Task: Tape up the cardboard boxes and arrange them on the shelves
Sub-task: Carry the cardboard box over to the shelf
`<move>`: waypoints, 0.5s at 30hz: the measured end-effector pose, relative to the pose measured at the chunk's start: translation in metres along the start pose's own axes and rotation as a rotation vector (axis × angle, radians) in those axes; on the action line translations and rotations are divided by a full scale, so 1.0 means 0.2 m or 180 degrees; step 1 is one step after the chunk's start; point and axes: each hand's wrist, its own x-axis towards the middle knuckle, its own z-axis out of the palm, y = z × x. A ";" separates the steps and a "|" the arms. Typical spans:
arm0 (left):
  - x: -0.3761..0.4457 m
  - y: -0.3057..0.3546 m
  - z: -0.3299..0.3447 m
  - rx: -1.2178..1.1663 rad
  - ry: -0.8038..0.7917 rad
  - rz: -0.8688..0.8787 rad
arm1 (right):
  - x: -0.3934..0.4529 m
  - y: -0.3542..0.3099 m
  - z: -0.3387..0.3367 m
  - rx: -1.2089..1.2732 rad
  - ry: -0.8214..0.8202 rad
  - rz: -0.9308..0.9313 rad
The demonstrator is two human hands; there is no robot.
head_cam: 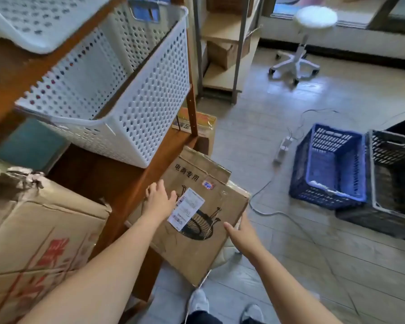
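Brown cardboard fills the middle of our view: a flat cardboard box [197, 220] with a white shipping label [186, 208] and a printed line drawing, held tilted beside the lower part of a wooden shelf unit [136, 183], above the tiled floor [290, 253]. Our left hand [158, 197] lies across the box's top face near its far-left edge, fingers spread and fairly straight. Our right hand [240, 232] grips the box's right edge, thumb on top, fingers tucked out of sight underneath.

We judge the box is being steered toward the shelf. A white perforated basket [117, 94] juts out just above, and a larger cardboard box with red lettering [45, 242] already sits on the shelf to the left, so the opening looks tight. The box could catch on the upright post or the basket and twist out of our grip, since only one hand truly clasps it. A loose upper flap near the far edge might snag too. We cannot tell whether the seams are taped. A cable [267, 206] trails across the floor near our shoes [198, 300], a trip risk if we step right.
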 end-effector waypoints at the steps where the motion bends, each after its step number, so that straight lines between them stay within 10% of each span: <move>1: 0.05 -0.02 0.02 0.0016 0.0028 -0.0076 | 0.04 0.03 0.03 0.0125 0.0050 0.0095; 15: 0.19 0.06 0.10 -0.0521 -0.0761 -0.0825 | 0.13 -0.16 0.09 0.1772 -0.0324 0.1121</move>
